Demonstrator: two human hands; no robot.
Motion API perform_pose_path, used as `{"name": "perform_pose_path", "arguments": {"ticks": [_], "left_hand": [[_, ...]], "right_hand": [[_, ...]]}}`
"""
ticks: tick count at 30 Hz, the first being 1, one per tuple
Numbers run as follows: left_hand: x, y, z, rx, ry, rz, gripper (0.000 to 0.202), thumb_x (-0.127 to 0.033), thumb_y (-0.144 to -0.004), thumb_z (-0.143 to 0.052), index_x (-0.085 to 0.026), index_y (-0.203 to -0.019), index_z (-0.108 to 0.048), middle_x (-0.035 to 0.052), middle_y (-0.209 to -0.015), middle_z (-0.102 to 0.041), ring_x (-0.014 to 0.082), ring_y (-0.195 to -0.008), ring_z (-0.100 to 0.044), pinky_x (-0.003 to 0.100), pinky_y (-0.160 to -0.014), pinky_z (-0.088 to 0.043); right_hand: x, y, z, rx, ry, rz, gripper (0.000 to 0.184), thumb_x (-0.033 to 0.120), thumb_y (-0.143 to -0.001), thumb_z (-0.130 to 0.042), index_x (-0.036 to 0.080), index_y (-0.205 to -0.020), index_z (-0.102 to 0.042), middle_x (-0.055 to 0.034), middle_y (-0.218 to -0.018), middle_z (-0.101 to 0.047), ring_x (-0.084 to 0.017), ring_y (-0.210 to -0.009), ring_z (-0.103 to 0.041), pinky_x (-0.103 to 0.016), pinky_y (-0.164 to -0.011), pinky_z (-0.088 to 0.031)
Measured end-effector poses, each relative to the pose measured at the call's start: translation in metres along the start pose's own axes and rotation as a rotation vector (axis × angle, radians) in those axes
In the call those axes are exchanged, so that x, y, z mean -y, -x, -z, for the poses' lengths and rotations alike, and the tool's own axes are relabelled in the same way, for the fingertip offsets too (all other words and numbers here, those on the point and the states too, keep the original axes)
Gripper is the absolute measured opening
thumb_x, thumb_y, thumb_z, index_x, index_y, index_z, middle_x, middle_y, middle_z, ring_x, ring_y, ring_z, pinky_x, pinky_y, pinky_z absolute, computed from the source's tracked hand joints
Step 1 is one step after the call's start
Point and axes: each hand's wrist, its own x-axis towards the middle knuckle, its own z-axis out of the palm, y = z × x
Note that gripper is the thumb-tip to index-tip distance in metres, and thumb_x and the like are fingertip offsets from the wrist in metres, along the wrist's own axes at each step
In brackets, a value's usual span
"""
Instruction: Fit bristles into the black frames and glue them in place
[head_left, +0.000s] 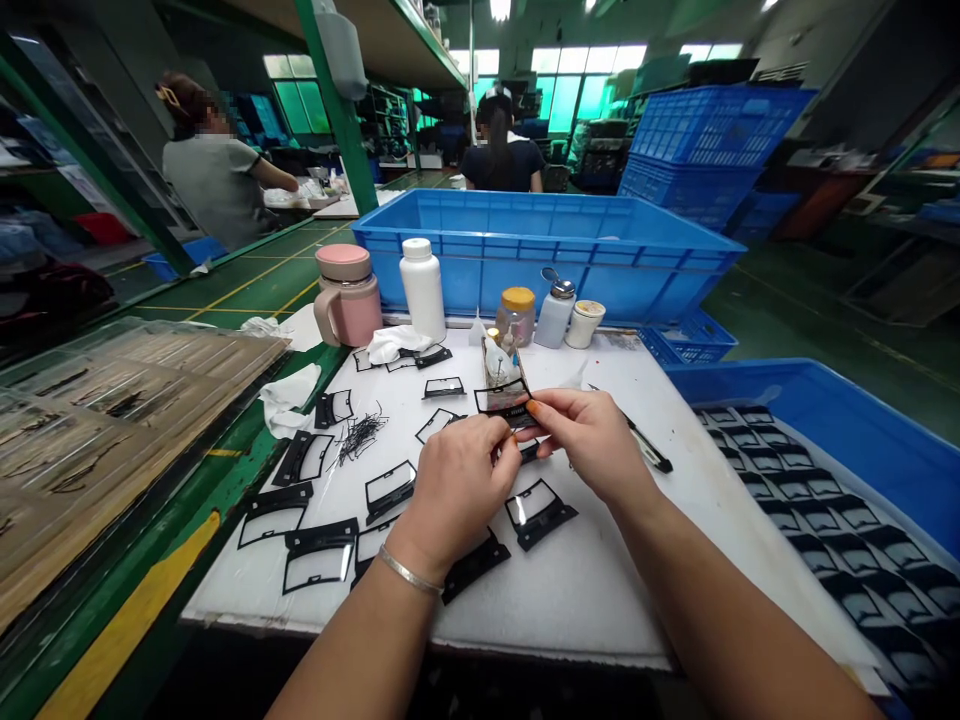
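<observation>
- Our right hand (581, 430) is pinching a black frame (501, 398) at its right-hand end, thumb and fingers closing on it.
- Our left hand (463, 470) is curling its fingers inward just beside the frame's near edge; with the fingertips partly hiding, we are unable to see whether they are gripping anything.
- We are holding that frame above the white-topped table (592, 600), near mid-view; from it we are reading every clock direction, twelve pointing straight away from us.
- Toward half past eight, a tangled heap of black strands (360, 438) is lying.
- Loose frames (322, 536) are lying scattered, mostly between seven and ten o'clock.
- Near half past three, a dark pen-like tool (654, 453) is lying beyond our right hand.
- At ten o'clock a pink mug (358, 312) is standing, and at eleven a white bottle (424, 295).
- Around twelve a yellow-lidded jar (517, 312) is standing, and at one a metal-topped bottle (555, 318) beside a small white pot (585, 325).
- Behind these, a big blue crate (637, 275) is stretching from eleven to two.
- Between three and four, a blue bin (885, 420) is holding rows of similar frames (821, 515).
- Farther off, co-workers (214, 180) are sitting at ten and twelve.
</observation>
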Motion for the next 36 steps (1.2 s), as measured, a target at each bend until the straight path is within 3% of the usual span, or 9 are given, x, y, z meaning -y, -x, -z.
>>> {"name": "perform_pose_path", "arguments": {"ticks": [14,25,29,36], "left_hand": [[0.0034,-0.0021,-0.0027,-0.033,-0.071,0.037,0.023,-0.023,-0.088,-0.045,-0.019,-0.066,-0.049,0.0001,-0.068,-0.059,0.0142,-0.063,-0.051,0.029,-0.059,-0.028],[0.0049,-0.0025,-0.0034,-0.005,-0.058,0.077,0.024,-0.025,-0.088,-0.049,-0.02,-0.067,-0.061,0.0004,-0.067,-0.065,0.0158,-0.063,-0.057,0.029,-0.059,-0.032],[0.0041,-0.0036,-0.0003,-0.014,0.068,0.116,0.023,-0.027,-0.089,-0.051,-0.022,-0.075,-0.069,0.0008,-0.071,-0.069,0.0158,-0.065,-0.06,0.028,-0.061,-0.036],[0.0058,-0.0059,0.0015,-0.063,0.474,0.238,0.017,-0.029,-0.086,-0.056,-0.022,-0.084,-0.072,0.0009,-0.077,-0.072,0.015,-0.068,-0.062,0.025,-0.064,-0.044]], "right_hand": [[0.0034,0.0008,-0.0034,-0.021,0.111,0.029,0.018,0.029,-0.081,-0.063,0.016,-0.091,-0.072,-0.0049,-0.081,-0.072,-0.021,-0.072,-0.069,-0.025,-0.052,-0.053],[0.0024,-0.0022,-0.0002,-0.051,0.156,0.053,0.02,0.032,-0.076,-0.067,0.017,-0.088,-0.071,-0.0017,-0.067,-0.068,-0.016,-0.058,-0.061,-0.026,-0.054,-0.049],[0.0025,-0.0032,0.0005,-0.057,0.124,0.046,0.021,0.035,-0.075,-0.068,0.017,-0.086,-0.069,-0.0023,-0.067,-0.068,-0.017,-0.059,-0.062,-0.027,-0.055,-0.05],[-0.0009,-0.0023,-0.0034,-0.018,-0.01,0.036,0.022,0.036,-0.076,-0.068,0.017,-0.087,-0.068,-0.004,-0.073,-0.069,-0.019,-0.065,-0.064,-0.029,-0.058,-0.052]]}}
